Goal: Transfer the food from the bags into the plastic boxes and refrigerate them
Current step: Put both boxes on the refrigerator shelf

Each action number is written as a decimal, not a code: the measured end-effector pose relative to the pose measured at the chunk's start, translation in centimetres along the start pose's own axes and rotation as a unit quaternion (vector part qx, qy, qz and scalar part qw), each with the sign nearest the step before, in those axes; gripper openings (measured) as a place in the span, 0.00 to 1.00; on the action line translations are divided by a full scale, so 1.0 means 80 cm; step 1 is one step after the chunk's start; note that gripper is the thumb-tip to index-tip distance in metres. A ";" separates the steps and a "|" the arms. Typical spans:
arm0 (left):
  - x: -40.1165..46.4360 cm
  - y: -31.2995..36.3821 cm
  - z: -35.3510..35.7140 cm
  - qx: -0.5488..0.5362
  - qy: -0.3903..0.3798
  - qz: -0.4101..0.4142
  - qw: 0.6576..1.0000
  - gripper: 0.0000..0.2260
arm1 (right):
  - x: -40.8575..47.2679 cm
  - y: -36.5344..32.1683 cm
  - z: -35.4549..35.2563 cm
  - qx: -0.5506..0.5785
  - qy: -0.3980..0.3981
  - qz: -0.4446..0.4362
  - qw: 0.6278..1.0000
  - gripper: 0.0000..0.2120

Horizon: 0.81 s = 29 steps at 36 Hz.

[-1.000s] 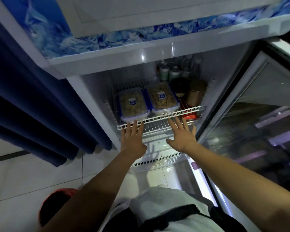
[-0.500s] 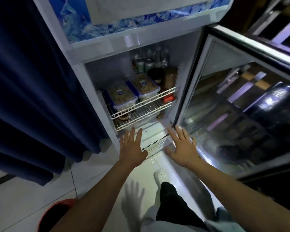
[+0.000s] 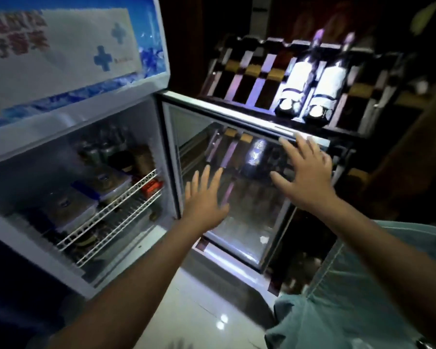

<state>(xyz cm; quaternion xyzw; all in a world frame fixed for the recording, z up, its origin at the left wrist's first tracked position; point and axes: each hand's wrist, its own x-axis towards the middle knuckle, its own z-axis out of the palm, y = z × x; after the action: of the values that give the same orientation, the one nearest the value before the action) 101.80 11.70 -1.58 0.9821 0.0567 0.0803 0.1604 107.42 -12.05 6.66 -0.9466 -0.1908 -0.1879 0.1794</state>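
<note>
Both plastic boxes shelved, left hand and right hand fingers spread, grasping nothing: push the glass door shut by its frame.

A dim home interior is showing: a glass-door fridge left of the hands, a wine rack standing beyond them.

Dim room; fridge interior lit from within; glare on glass door; motion blur, wide-angle edge distortion.
</note>
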 end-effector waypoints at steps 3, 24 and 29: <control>0.053 0.070 -0.028 0.002 0.010 0.046 0.999 0.43 | 0.044 0.043 -0.040 -0.008 -0.015 0.049 0.999 0.37; 0.145 0.197 -0.005 0.069 -0.031 0.100 0.992 0.44 | 0.111 0.125 -0.044 0.092 -0.142 0.021 0.985 0.17; 0.094 0.169 -0.009 0.034 -0.011 0.106 0.994 0.43 | 0.097 0.116 -0.058 0.129 -0.206 -0.051 0.969 0.11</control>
<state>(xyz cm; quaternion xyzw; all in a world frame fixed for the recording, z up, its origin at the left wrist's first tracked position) 110.22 0.20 4.57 0.9884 -0.0468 0.0839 0.1177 116.68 -19.67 11.43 -0.9227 -0.2944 0.0288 0.2472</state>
